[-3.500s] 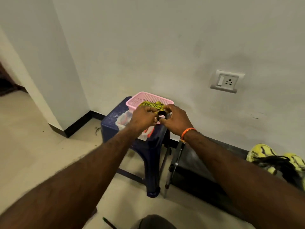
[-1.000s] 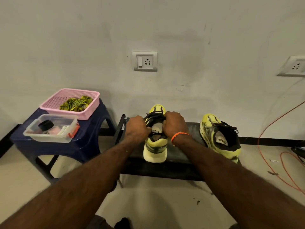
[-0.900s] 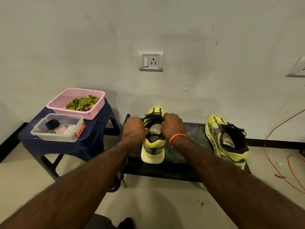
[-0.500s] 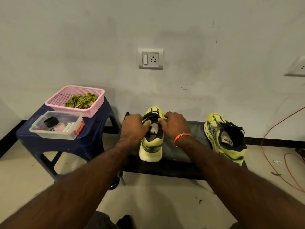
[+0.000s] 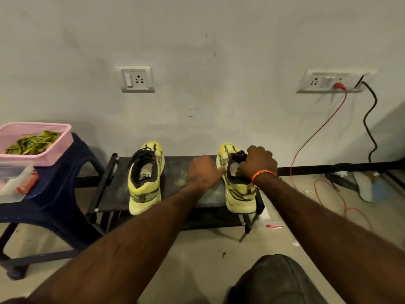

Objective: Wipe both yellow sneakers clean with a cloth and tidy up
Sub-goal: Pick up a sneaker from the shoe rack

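Head: both grips curled on right sneaker (image 5: 238, 189).

We see a low black tabletop (image 5: 175, 172) against the wall, carrying two yellow sneakers: one (image 5: 240, 194) under our fingers (image 5: 221, 170), the other (image 5: 145, 178) well to their left. Farther left, a blue stool (image 5: 54, 194) bears a pink basket (image 5: 52, 154) and a clear box (image 5: 15, 181).

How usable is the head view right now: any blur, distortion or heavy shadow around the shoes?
Head view: wide-angle bending at the edges; dim, even light, soft shadows; left sneaker fairly sharp, right sneaker partly hidden by the left hand and right hand.
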